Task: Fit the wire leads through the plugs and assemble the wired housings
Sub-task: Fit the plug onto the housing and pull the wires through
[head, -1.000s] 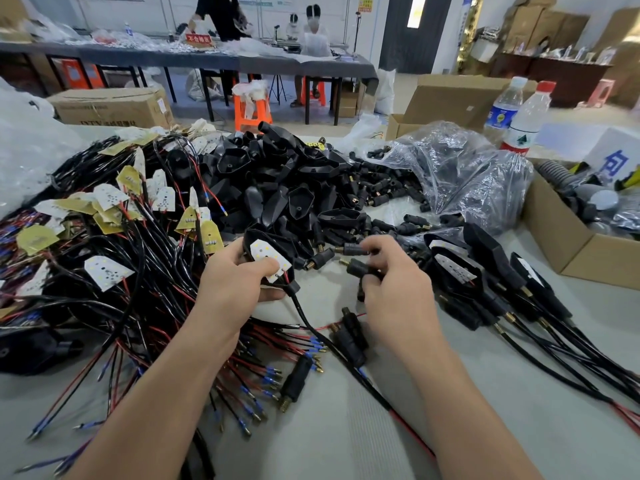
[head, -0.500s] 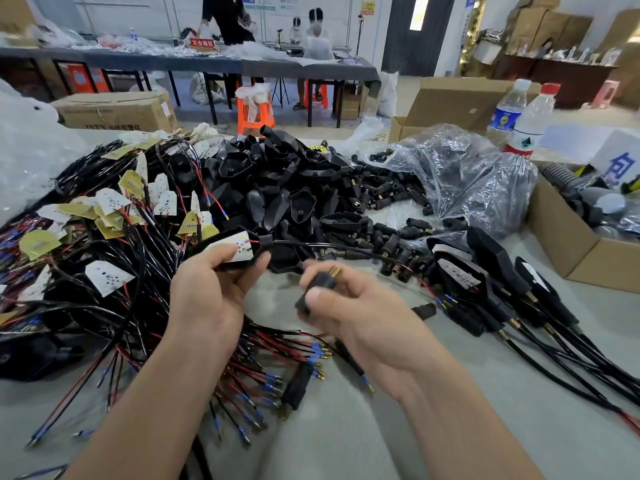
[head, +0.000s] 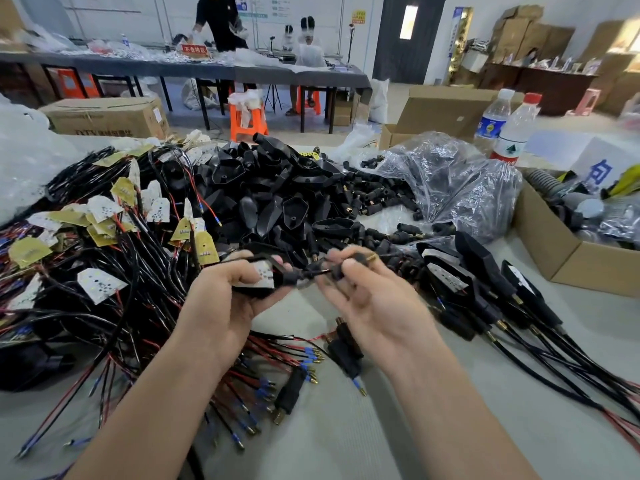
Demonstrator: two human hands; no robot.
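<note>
Gripping wired housing (head: 263,279) in left hand (head: 221,306), fingers curled round it, dead centre. Pinching black brass-tipped plug (head: 358,262) between thumb and fingertips of right hand (head: 375,306), just at 3 o'clock of the housing, motion-blurred. Noted: heap of empty shells (head: 270,195) at 12 o'clock, tangled wire leads (head: 104,271) at 9, finished assemblies (head: 485,282) at 3.

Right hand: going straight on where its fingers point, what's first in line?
Probably the pile of loose black housings behind; the right hand, pinching a plug, points just past the left hand. Depth is unclear.
</note>
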